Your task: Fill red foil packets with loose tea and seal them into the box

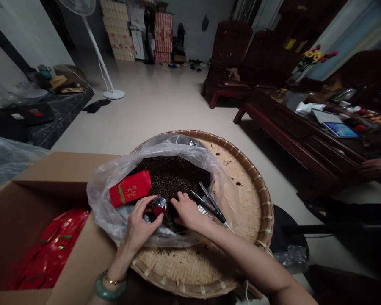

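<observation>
My left hand (141, 222) holds a small foil-lined red packet (159, 209) between thumb and fingers, its silvery mouth facing up. Close beside it, my right hand (188, 210) has its fingers bent down into dark dried tea leaves (171, 171), the fingertips partly hidden. The leaves lie in a large clear plastic bag (106, 178) with its mouth spread wide. A flat red packet (130, 188) with gold characters and a green stripe rests on the leaves at the left. Right of my right hand lies a black tong-shaped tool (214, 207), with a white cord at its end.
The bag sits on a round woven bamboo tray (252, 190) with scattered leaf bits. An open cardboard box (66, 163) full of red packets (55, 241) stands at the left. A white fan (114, 94) is farther off; a dark wooden table (292, 131) stands at the right.
</observation>
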A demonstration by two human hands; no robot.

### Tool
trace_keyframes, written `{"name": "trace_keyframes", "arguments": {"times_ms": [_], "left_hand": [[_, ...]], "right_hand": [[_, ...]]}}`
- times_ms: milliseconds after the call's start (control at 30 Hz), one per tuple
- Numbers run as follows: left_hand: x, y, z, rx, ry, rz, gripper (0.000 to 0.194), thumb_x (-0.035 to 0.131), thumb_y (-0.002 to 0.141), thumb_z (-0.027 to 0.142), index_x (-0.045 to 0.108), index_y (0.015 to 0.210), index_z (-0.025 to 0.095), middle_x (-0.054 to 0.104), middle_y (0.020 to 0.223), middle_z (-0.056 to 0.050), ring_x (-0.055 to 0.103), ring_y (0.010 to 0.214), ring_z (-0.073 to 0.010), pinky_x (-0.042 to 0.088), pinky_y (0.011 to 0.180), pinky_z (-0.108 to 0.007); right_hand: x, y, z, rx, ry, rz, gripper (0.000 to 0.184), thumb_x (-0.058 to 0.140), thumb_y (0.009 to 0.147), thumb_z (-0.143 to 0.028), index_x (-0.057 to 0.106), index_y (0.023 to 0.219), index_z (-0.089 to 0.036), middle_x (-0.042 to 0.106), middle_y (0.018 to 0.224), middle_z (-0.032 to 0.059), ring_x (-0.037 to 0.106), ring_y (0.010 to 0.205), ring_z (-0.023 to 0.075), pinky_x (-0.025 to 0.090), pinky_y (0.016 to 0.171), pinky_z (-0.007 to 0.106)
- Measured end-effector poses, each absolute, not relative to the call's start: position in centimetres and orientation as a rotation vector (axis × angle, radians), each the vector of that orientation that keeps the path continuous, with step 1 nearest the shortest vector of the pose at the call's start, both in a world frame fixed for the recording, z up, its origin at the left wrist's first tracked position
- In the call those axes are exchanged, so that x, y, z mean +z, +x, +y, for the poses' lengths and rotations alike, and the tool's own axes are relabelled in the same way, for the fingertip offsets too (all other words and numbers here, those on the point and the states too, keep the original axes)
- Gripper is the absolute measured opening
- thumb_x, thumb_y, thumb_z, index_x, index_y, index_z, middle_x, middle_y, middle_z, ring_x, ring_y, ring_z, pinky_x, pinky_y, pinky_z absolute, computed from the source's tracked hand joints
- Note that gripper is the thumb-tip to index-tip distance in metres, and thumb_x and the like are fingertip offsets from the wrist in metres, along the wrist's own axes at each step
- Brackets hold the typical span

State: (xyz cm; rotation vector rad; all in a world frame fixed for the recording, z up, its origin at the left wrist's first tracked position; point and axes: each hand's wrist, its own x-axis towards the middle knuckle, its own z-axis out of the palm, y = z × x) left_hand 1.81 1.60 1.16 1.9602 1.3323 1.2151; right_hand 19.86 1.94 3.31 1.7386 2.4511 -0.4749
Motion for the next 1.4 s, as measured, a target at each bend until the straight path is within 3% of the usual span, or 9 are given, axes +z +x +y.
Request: {"name": "trace_keyframes", "arguments": {"times_ms": [167,267,467,600,700,867,1067,1200,1400], "left_hand": [[1.4,1.9,1.6,1.196,1.968,1.331,0.037,0.064,0.075,0.021,0.056,0.111,0.020,0.062,0.107,-0.008,0.061,0.096,-0.0205,0.057,0.075,-0.031],[1.4,2.1,1.6,1.193,1.959,1.326,0.036,0.063,0.075,0.021,0.057,0.110,0.020,0.062,0.107,-0.008,0.061,0.095,-0.0204,0.057,0.073,-0.031],[1.2,2.1,1.8,1.181,1.949,1.320,0.037,0.064,0.074,0.021,0.057,0.111,0.020,0.062,0.109,-0.008,0.062,0.095,-0.0206,0.057,0.073,-0.030],[1.3,2.3,1.8,1.184,1.942,1.311,0.037,0.063,0.075,0.021,0.057,0.111,0.020,0.062,0.108,-0.008,0.062,0.094,-0.0202,0.057,0.072,-0.030],[1.4,2.6,1.9,1.166,1.946,1.308,0.036,0.063,0.074,0.021,0.057,0.110,0.019,0.062,0.108,-0.008,0.062,0.095,-0.0207,0.057,0.073,-0.030],[1.6,2.8,1.9,1.154,1.975,1.296,0.037,0.062,0.075,0.021,0.056,0.111,0.019,0.063,0.108,-0.008,0.062,0.095,-0.0213,0.057,0.073,-0.032],[1.8,3.0,1.8,1.114,2.072,1.291,0.038,0.061,0.075,0.019,0.055,0.112,0.020,0.063,0.109,-0.009,0.060,0.100,-0.0232,0.056,0.080,-0.038],[1.8,3.3,1.6,1.091,2.109,1.286,0.041,0.061,0.074,0.017,0.055,0.114,0.021,0.062,0.109,-0.008,0.060,0.100,-0.0232,0.055,0.081,-0.038],[1.7,3.4,1.5,1.100,2.111,1.269,0.043,0.061,0.074,0.016,0.055,0.115,0.021,0.062,0.109,-0.008,0.059,0.101,-0.0232,0.054,0.081,-0.037]], "right_hand": [[3.0,20.1,1.9,-0.520,1.751,2.466,0.054,0.073,0.065,-0.019,0.051,0.115,-0.019,0.048,0.117,0.0120,0.045,0.107,0.0284,0.049,0.078,0.037],[3.1,20.6,1.9,-0.616,1.769,2.524,0.040,0.067,0.068,-0.013,0.054,0.106,-0.019,0.050,0.110,0.0102,0.048,0.102,0.0253,0.047,0.079,0.035],[2.8,22.0,2.4,-1.104,2.051,2.593,0.026,0.062,0.062,-0.007,0.054,0.084,-0.018,0.051,0.087,0.0008,0.049,0.077,0.0151,0.042,0.072,0.027],[2.4,22.7,2.2,-2.019,2.276,2.334,0.038,0.061,0.057,-0.008,0.055,0.092,-0.019,0.054,0.083,-0.0030,0.050,0.076,0.0133,0.042,0.072,0.026],[2.6,23.1,1.4,-2.956,2.089,1.498,0.042,0.059,0.063,-0.018,0.056,0.104,-0.021,0.058,0.086,-0.0019,0.052,0.071,0.0119,0.044,0.063,0.024],[3.4,23.6,0.2,-3.504,1.816,0.655,0.021,0.056,0.074,-0.027,0.061,0.092,-0.018,0.064,0.095,0.0039,0.057,0.077,0.0125,0.049,0.069,0.026],[5.5,23.8,0.1,-3.500,1.928,0.827,0.040,0.079,0.055,-0.017,0.061,0.090,-0.020,0.060,0.084,-0.0028,0.057,0.072,0.0086,0.051,0.070,0.022],[7.7,23.7,0.4,-3.384,2.149,1.201,0.038,0.080,0.053,-0.020,0.061,0.086,-0.020,0.057,0.088,-0.0026,0.054,0.069,0.0080,0.053,0.064,0.022],[9.2,22.5,0.7,-2.414,2.357,2.295,0.025,0.069,0.065,-0.019,0.063,0.088,-0.020,0.063,0.089,-0.0007,0.058,0.082,0.0148,0.050,0.079,0.031]]}}
